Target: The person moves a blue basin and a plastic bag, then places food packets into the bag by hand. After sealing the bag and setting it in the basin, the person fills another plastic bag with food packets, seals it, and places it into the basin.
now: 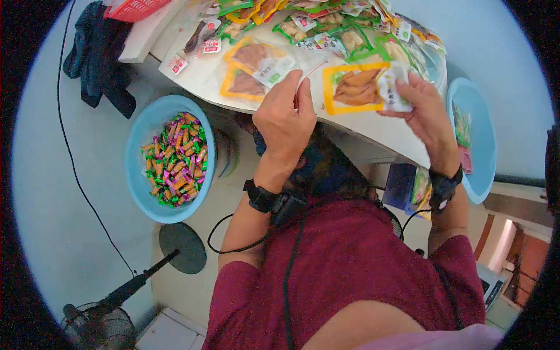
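Observation:
My right hand (421, 105) grips the white end of a yellow-edged packet (356, 87) with brown food showing in its clear window, held over the table's front edge. To its left, my left hand (286, 114) pinches the edge of a clear plastic bag (303, 63) between thumb and finger. Inside or beneath that clear plastic lie two more yellow-edged packets (245, 81); which of the two I cannot tell. Green and yellow packets (351, 39) are heaped behind, on the white table (373, 135).
A blue tub (211, 157) of small wrapped pieces stands at left, above a black fan (99, 326). Another blue tub (483, 146) is at right. A red basket (140, 8) and dark cloth (96, 58) are at upper left. Black cables hang by my arms.

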Demonstrator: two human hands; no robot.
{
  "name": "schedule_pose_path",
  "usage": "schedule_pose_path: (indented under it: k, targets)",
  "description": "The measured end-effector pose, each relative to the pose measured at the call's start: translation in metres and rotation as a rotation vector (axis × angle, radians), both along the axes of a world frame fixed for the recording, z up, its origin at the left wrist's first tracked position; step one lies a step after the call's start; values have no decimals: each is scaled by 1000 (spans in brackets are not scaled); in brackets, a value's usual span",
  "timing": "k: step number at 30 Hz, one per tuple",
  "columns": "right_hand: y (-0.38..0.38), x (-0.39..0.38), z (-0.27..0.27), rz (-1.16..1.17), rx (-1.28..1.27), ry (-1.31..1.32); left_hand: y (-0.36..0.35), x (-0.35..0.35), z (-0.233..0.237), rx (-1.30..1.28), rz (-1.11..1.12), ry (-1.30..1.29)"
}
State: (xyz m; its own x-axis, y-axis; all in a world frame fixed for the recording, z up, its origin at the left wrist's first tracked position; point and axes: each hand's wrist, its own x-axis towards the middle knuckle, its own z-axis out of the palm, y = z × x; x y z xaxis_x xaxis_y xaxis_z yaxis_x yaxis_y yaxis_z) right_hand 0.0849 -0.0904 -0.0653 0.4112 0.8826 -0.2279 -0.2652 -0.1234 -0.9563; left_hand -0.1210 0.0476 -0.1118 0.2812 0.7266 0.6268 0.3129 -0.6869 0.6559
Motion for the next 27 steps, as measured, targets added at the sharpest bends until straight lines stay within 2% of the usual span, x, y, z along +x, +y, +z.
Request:
schedule_pose_path:
  k: [5,11,12,15,18,21,24,27]
  targets:
    - [13,-42,-3,-32,94,233,3,1,1,66,-10,-7]
    - [42,-65,-15,-80,136,295,3,1,4,144,-6,-115]
    - [45,-67,-14,-31,138,379,3,1,5,165,-10,-143]
    - [65,-76,-26,24,171,381,3,-1,2,151,0,-79]
    - [80,-88,-25,118,192,407,4,0,-1,160,9,-165]
    - [101,-88,-42,241,231,371,2,-7,3,-3,0,-97]
    - [112,-89,-46,358,226,448,3,-10,10,-19,9,-100]
    - [125,-90,-62,499,290,726,6,-11,8,-4,-1,-141]
